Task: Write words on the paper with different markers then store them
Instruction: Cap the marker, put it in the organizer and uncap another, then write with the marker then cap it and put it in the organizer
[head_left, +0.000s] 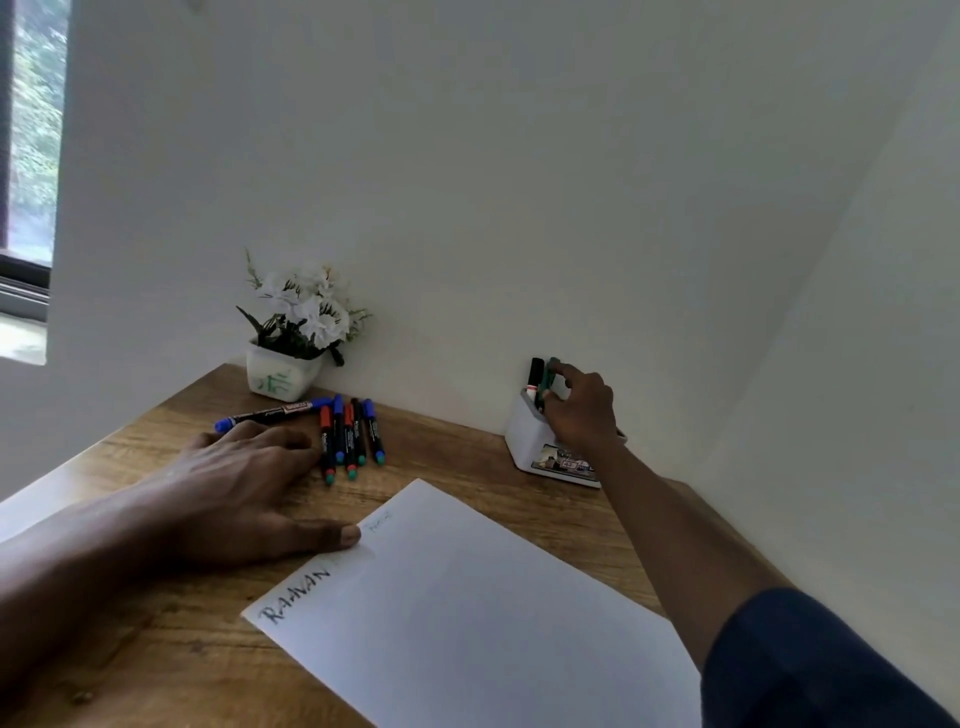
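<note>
Your right hand (579, 410) pinches a green marker (549, 376) standing in the squarish white holder (524, 441) at the far right, beside a black marker (535, 371). Your left hand (244, 478) lies flat, fingers loosely spread, on the wood-grain table (467, 452). Its thumb tip is on the edge of the smooth white paper (467, 597), and its fingertips are just beside the loose markers (348, 436).

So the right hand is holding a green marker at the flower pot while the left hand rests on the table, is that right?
Not quite. The head view shows the right hand holding the green marker at the white holder, not at the flower pot. The left hand does rest on the table.
</note>
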